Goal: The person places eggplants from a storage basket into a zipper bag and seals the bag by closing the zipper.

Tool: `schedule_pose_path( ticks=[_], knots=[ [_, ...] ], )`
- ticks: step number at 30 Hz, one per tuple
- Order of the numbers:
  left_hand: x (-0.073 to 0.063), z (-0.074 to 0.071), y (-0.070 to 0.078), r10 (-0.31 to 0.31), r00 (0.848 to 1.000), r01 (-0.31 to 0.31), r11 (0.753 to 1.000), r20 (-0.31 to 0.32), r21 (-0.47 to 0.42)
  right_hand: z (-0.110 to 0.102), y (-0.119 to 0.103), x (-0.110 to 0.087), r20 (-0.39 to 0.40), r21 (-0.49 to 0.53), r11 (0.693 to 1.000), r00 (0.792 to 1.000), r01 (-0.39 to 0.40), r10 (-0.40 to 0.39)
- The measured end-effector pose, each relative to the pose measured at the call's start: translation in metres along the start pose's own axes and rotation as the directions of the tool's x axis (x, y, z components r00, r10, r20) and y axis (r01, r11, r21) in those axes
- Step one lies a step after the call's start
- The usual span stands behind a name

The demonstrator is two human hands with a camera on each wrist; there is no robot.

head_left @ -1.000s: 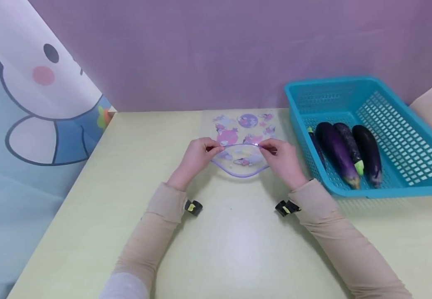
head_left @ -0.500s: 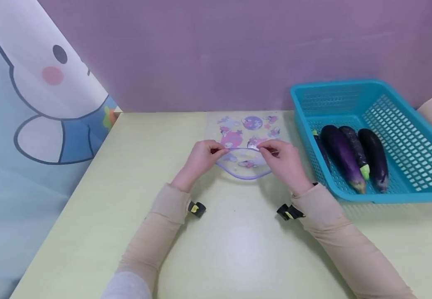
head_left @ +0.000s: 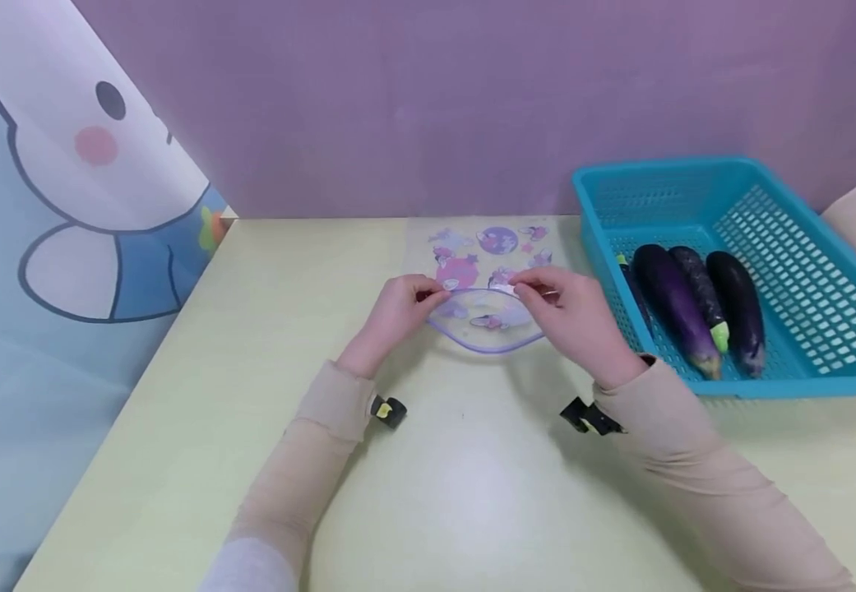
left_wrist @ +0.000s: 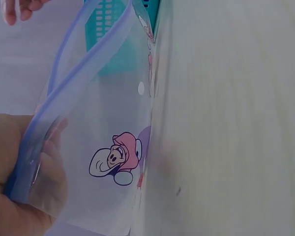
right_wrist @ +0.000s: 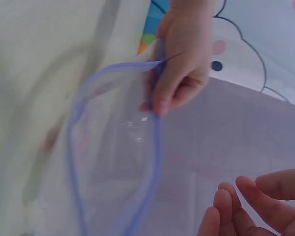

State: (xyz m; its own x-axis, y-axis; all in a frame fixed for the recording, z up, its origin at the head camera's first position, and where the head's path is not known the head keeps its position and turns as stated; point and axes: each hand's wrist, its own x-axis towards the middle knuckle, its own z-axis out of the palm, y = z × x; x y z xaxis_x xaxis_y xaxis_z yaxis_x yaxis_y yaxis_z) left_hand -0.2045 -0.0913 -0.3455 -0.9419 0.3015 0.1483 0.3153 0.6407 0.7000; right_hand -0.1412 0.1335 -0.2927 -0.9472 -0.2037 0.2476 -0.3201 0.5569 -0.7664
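The right hand (head_left: 571,321) has just come off the clear plastic bag with a purple rim and pastel cartoon prints (head_left: 481,275): half a second ago its fingertips seemed to meet the rim, but the wrist views now show them loosely bent, apart, holding nothing, just beside it. The left hand (head_left: 401,311) keeps the rim pinched between thumb and fingers, and the bag's mouth gapes between the two hands, so one hand is free. Right of the right fingers, the turquoise perforated plastic basket (head_left: 805,386) holds elongated dark purple eggplants (head_left: 700,296).
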Motion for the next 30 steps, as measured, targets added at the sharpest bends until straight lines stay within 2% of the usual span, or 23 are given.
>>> schedule_pose_path(
  ticks=[5,12,18,24,30],
  knots=[
    [0.002,0.000,0.002,0.007,1.000,-0.007,1.000,-0.001,-0.002,-0.026,-0.017,-0.004,0.002,-0.009,1.000,1.000,-0.006,0.006],
    [0.001,0.000,0.002,0.005,1.000,-0.005,1.000,-0.011,0.009,-0.064,-0.019,-0.002,0.022,-0.020,0.984,0.984,-0.175,0.176],
    [0.001,0.001,0.001,-0.007,1.000,0.007,1.000,-0.006,0.011,-0.095,-0.003,0.007,0.001,-0.003,0.982,0.982,-0.191,0.191],
    [0.002,0.002,0.000,-0.021,1.000,0.021,1.000,0.001,0.012,-0.127,0.025,0.019,0.009,0.028,0.975,0.975,-0.222,0.222],
    [0.001,0.003,0.001,-0.018,1.000,0.018,1.000,0.007,0.016,-0.153,0.057,0.029,0.022,-0.026,0.941,0.941,-0.338,0.338]
  ],
)
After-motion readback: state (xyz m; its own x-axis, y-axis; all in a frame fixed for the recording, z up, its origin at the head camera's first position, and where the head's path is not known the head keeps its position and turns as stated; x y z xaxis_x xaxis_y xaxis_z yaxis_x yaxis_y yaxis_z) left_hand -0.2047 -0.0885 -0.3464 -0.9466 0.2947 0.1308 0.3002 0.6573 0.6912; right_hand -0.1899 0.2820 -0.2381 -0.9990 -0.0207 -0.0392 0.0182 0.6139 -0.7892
